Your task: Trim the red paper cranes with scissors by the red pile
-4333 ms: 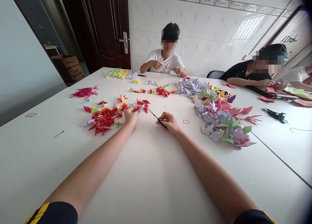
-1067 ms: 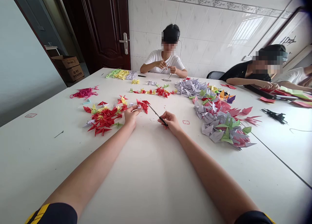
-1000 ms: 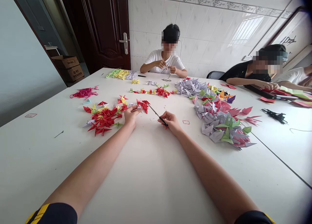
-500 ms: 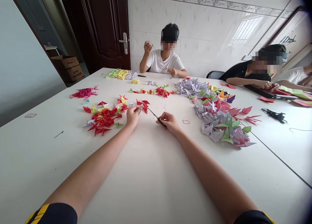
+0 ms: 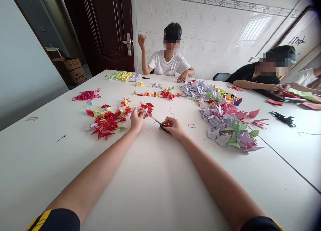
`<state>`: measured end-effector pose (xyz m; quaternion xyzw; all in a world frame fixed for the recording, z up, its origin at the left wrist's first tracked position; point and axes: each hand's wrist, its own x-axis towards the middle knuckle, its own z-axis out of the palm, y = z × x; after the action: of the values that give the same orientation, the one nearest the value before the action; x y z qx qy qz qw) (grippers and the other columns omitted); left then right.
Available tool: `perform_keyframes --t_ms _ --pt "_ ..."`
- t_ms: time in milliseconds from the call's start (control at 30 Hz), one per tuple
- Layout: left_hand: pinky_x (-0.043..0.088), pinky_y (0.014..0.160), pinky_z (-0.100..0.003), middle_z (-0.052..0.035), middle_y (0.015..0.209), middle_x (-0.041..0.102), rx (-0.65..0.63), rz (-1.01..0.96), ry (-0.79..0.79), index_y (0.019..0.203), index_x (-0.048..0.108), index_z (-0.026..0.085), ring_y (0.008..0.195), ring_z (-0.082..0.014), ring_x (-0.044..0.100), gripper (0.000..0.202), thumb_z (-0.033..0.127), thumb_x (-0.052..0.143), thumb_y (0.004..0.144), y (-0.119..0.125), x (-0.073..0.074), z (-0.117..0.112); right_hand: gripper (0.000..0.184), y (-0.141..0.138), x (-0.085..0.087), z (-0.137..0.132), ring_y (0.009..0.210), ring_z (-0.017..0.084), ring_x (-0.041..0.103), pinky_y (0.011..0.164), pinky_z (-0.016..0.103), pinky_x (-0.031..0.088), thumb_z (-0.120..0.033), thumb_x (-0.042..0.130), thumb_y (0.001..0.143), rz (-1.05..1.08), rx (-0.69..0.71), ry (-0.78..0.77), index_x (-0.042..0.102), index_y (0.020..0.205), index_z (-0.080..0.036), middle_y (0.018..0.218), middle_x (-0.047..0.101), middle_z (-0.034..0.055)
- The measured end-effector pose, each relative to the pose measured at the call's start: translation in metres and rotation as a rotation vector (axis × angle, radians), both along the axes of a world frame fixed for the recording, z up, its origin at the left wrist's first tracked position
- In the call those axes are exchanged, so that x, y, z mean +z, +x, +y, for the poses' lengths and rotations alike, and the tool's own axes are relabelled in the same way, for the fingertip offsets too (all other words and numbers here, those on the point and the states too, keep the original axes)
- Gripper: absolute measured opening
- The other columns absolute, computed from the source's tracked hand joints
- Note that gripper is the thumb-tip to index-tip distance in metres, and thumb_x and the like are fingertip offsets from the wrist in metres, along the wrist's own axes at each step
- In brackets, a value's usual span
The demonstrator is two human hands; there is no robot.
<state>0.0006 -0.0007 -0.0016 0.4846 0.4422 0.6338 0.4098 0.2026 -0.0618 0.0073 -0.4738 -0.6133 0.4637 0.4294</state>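
My left hand (image 5: 137, 119) pinches a small pale paper crane (image 5: 145, 111) at its fingertips, next to a few red paper cranes (image 5: 148, 107). My right hand (image 5: 173, 127) is shut on a pair of small black-handled scissors (image 5: 162, 126), whose blades point left toward the pale crane. The blade tips stay a little apart from my left fingers. A heap of red and yellow origami cranes (image 5: 106, 121) lies to the left of my left hand, not touching it.
A large lilac, pink and green crane heap (image 5: 225, 127) lies right of my hands on the white table (image 5: 100, 177). A pink cluster (image 5: 87, 96) and crane rows lie farther off. Two people work across and to the right.
My right hand has moved left with the scissors, which now lie flatter and nearer the pale crane. The person across the table has raised one hand higher.
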Motion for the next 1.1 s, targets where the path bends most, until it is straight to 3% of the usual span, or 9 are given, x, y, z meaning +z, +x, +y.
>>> perform_keyframes --t_ms 233,467,1100 --pt "0.047 0.073 -0.032 -0.0048 0.078 0.068 0.002 -0.028 0.016 0.084 0.063 0.019 0.073 -0.0187 0.066 0.024 0.032 0.076 0.069 -0.0023 -0.0001 -0.0002 0.034 0.0007 0.0013 -0.0003 0.069 0.022 0.068 0.039 0.021 0.034 -0.043 0.079 0.064 0.014 0.006 -0.002 0.055 0.076 -0.022 0.071 0.068 0.0031" --pt "0.051 0.078 -0.033 -0.0076 0.086 0.071 -0.036 -0.153 -0.008 0.086 0.071 0.016 0.072 -0.0162 0.066 0.020 0.026 0.075 0.069 -0.0022 0.0029 -0.0014 0.035 0.0011 0.0000 0.0006 0.065 0.021 0.067 0.040 0.022 0.033 -0.045 0.079 0.064 0.021 0.024 0.000 0.055 0.077 -0.022 0.068 0.067 0.0022" --pt "0.053 0.086 -0.040 -0.0076 0.084 0.071 -0.022 -0.310 -0.026 0.084 0.073 0.014 0.074 -0.0164 0.067 0.024 0.023 0.080 0.063 -0.0011 0.0083 -0.0048 0.033 0.0002 0.0022 -0.0010 0.069 0.022 0.068 0.041 0.022 0.033 -0.042 0.078 0.064 0.037 0.022 0.016 0.053 0.073 -0.022 0.075 0.071 0.0045"
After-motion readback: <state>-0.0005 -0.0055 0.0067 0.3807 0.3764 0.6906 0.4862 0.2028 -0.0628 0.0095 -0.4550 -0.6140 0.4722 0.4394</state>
